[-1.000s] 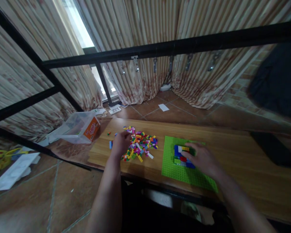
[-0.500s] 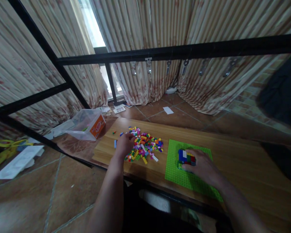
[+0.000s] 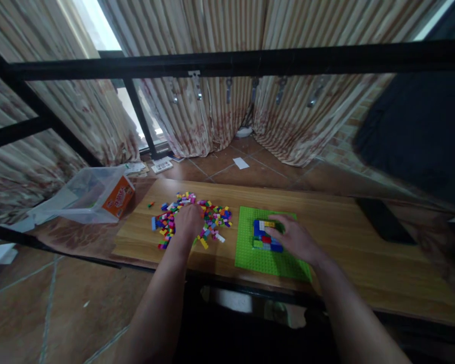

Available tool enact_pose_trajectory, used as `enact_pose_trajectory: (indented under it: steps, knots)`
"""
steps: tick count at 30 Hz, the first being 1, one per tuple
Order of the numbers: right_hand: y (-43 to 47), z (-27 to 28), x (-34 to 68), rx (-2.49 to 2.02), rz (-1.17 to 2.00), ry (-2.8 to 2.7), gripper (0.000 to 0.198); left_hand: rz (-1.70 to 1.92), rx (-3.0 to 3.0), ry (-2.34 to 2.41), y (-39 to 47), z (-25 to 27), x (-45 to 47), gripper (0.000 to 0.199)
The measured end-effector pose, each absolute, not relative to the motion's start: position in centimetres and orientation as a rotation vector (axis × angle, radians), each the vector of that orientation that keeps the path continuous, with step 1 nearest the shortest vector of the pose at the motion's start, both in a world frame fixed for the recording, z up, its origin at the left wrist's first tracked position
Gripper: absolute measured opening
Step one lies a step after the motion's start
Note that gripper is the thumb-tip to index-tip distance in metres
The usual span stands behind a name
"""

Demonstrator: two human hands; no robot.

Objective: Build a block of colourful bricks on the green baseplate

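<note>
both forearms reach fwd over the table (image 3: 349, 237) edge; left hand (image 3: 188, 221) lies palm down on the brick pile (image 3: 212, 220), fingers curled into it, can't tell if it grips a piece; right hand (image 3: 293, 237) rests on the green baseplate (image 3: 250, 255), fingertips touching the right side of the small build (image 3: 264, 236), not clamped; hands well apart, pile left of plate; farther left a clear box (image 3: 87, 194); behind, black rail (image 3: 227, 63) & curtains (image 3: 220, 116).

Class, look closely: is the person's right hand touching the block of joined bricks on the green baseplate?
Touching. In the head view, the right hand lies against the brick block on the green baseplate, its fingers overlapping the block's right edge with no gap.
</note>
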State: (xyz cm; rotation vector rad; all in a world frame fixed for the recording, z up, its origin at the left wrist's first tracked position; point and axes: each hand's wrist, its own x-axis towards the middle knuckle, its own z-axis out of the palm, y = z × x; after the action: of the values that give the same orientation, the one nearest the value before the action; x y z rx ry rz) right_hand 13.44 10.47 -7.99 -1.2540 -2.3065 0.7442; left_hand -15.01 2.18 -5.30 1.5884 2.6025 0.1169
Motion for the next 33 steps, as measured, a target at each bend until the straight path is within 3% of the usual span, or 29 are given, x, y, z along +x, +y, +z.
enact_pose_trajectory:
  steps: [6,15,26,33]
  knots:
    - [11.5,-7.0,14.2,-1.365,0.762,-1.929,0.036,0.315,1.627,2.479,1.5,-4.7,-15.9,0.021]
    - [11.1,-6.7,13.2,-1.302,0.758,-1.867,0.027,0.839,1.683,1.618,1.9,-5.9,-12.3,0.019]
    - [10.9,-7.0,12.9,-1.347,0.76,-1.922,0.02,0.671,1.677,1.558,3.7,-6.6,-5.5,0.025]
    - [10.7,-6.6,13.0,-1.377,0.736,-1.982,0.02,0.69,1.567,1.696,4.7,-7.7,-4.9,0.007]
